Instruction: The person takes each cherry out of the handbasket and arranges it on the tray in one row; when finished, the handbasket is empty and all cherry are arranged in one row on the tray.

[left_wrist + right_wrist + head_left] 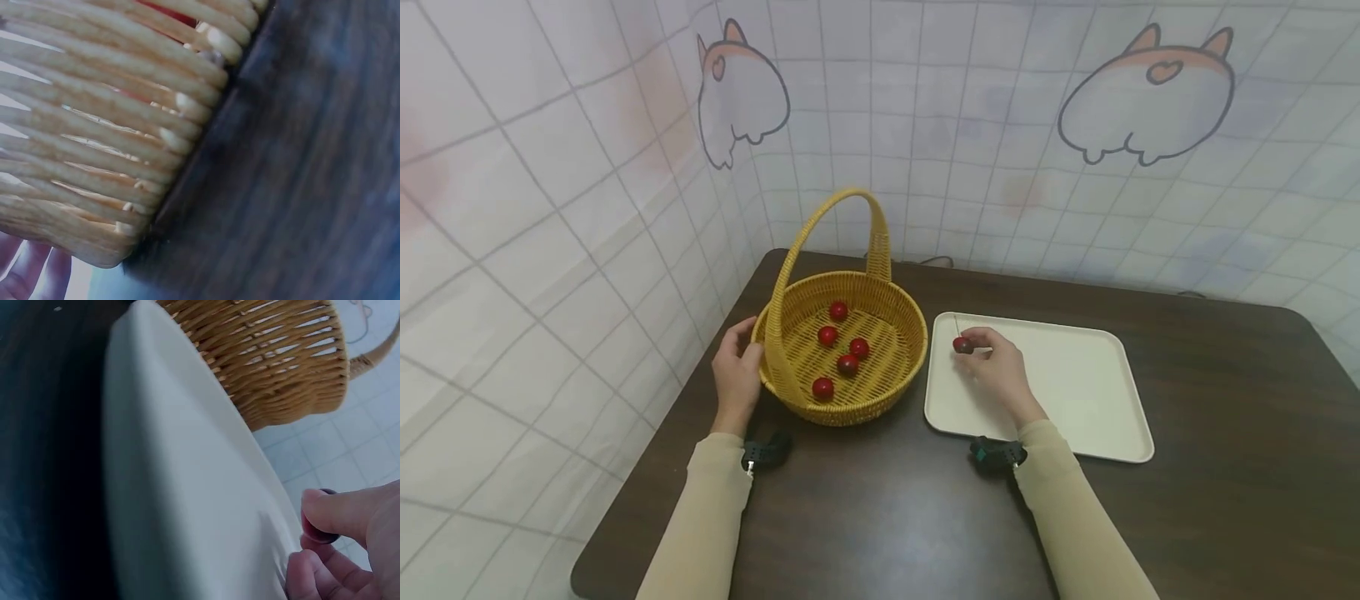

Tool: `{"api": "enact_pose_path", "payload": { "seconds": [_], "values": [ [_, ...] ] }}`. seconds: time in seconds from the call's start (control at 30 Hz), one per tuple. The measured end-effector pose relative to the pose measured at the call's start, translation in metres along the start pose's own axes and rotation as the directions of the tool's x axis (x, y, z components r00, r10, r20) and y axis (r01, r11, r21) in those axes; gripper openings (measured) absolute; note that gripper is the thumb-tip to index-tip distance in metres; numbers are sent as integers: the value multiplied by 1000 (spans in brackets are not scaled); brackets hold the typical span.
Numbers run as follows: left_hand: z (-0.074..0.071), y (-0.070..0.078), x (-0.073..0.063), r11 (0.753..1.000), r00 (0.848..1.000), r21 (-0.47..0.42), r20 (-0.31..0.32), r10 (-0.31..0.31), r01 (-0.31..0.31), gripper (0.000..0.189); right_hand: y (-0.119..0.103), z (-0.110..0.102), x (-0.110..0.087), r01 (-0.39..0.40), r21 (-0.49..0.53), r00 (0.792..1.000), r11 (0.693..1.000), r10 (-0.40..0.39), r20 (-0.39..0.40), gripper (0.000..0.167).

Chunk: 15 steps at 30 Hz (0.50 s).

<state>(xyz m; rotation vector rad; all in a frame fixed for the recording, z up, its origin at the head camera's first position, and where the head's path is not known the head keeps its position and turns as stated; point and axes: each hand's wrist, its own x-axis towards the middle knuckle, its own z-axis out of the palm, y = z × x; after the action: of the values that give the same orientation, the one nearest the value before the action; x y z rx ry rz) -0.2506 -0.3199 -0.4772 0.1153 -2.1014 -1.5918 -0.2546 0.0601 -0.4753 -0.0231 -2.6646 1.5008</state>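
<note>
My right hand [996, 367] pinches a dark red cherry [961, 344] with a thin stem between thumb and fingers, over the left part of a white tray [1067, 392]. In the right wrist view, the cherry [323, 534] shows behind the thumb, near the tray's edge. At the left, my left hand [737, 371] holds the rim of a yellow woven basket [880, 404] with a tall arched handle. Several red cherries lie on the basket's floor, one cherry [823, 388] close to its near wall. Fingers [22, 272] appear at the basket's rim in the left wrist view.
Basket and tray stand side by side on a dark brown table [880, 517], a narrow gap between them. A white gridded cloth wall [925, 108] with cartoon drawings rises behind the table and along its left side. Each wrist wears a dark strap.
</note>
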Motion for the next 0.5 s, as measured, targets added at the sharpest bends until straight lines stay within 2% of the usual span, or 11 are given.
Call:
{"api": "enact_pose_path", "payload": {
  "seconds": [0.13,0.27,0.5],
  "values": [
    [0,-3,-1,999,999,-39,16,-31,32,42,4,7,2,53,-69,999,996,-54,-7,34],
    [2,-6,0,998,999,-58,22,-36,37,42,4,13,1,47,-139,999,989,-49,-9,33],
    [3,-4,0,994,998,-92,39,-52,56,43,4,19,0,58,-157,997,986,-64,-37,37]
  ]
}}
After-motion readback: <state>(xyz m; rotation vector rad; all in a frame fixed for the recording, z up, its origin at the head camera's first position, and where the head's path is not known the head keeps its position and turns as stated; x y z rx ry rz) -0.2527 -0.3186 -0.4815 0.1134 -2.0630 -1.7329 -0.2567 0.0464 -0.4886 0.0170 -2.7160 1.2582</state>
